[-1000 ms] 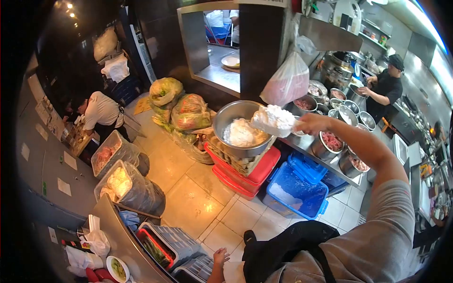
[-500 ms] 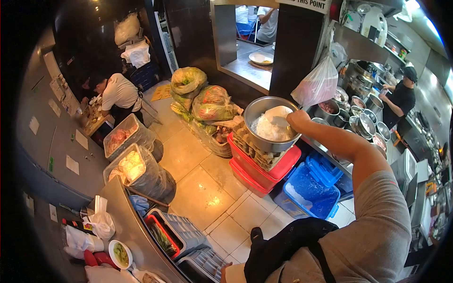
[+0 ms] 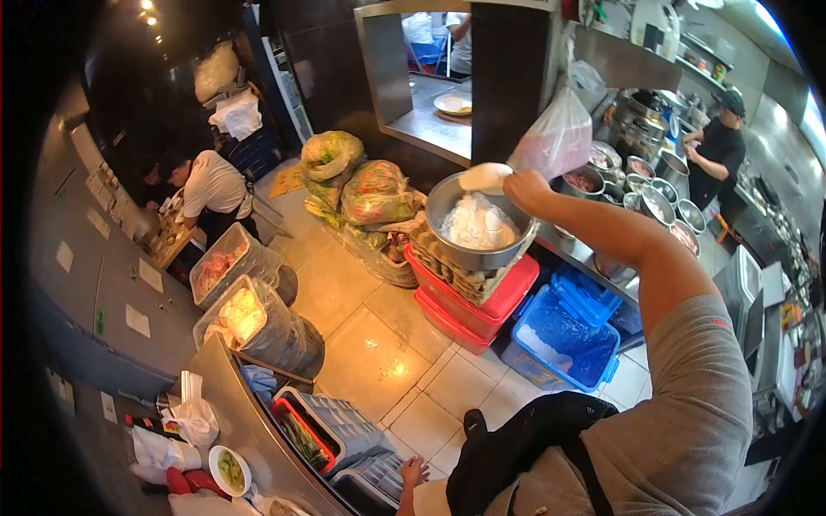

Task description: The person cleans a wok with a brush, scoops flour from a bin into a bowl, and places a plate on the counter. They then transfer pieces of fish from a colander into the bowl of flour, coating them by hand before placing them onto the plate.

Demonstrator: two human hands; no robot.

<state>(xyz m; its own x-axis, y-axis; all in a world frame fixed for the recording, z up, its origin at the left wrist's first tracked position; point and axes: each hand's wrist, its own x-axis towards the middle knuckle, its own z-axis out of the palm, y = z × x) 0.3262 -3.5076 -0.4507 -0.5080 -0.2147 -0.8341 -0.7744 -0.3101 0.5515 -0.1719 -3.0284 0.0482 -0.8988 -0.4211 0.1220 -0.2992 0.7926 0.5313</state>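
My right hand (image 3: 527,191) is closed on a white scoop (image 3: 486,177), held over the far rim of a large metal bowl (image 3: 441,199). White food that looks like rice (image 3: 475,222) lies in the bowl. Under the bowl are egg trays (image 3: 465,279) on stacked red containers (image 3: 495,314). My left hand (image 3: 415,471) hangs low beside the grey crates, fingers partly curled and apart, with nothing visible in it.
Bagged vegetables (image 3: 374,191) stand left of the red containers. A blue bin (image 3: 564,340) is at their right. One person (image 3: 215,193) bends at a left table; another (image 3: 718,155) stands by pots at the right. A steel counter (image 3: 228,404) edges the lower left.
My right hand has raised the scoop from inside the bowl to above its far rim. My left hand has come further into view. The whole view has shifted slightly.
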